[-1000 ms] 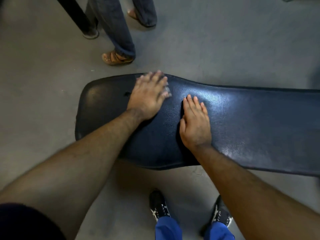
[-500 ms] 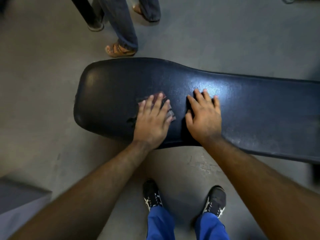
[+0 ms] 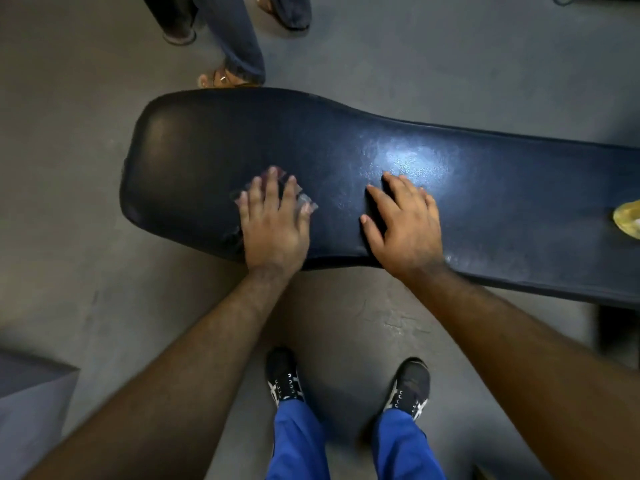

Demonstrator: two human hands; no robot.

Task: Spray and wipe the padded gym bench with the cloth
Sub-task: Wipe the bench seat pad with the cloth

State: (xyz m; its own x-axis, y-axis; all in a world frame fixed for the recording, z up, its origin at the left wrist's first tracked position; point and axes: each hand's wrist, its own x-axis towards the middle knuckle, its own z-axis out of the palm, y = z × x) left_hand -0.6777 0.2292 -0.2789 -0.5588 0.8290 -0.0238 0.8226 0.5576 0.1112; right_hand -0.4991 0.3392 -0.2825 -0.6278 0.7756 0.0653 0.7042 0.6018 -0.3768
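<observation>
A dark blue padded gym bench stretches from centre left to the right edge, its surface shining with wet speckles. My left hand lies flat near the bench's front edge, pressing a small dark chequered cloth whose corners poke out past the fingers. My right hand rests palm down on the pad just to the right, fingers spread, holding nothing. A yellowish object sits on the bench at the right edge; I cannot tell what it is.
Another person's legs in jeans and sandals stand just beyond the bench's far side. My own feet in black shoes are on the grey floor below. A grey block juts in at lower left.
My left hand has slid the cloth from the bench's far edge back to its near edge. My right hand has stayed flat on the pad.
</observation>
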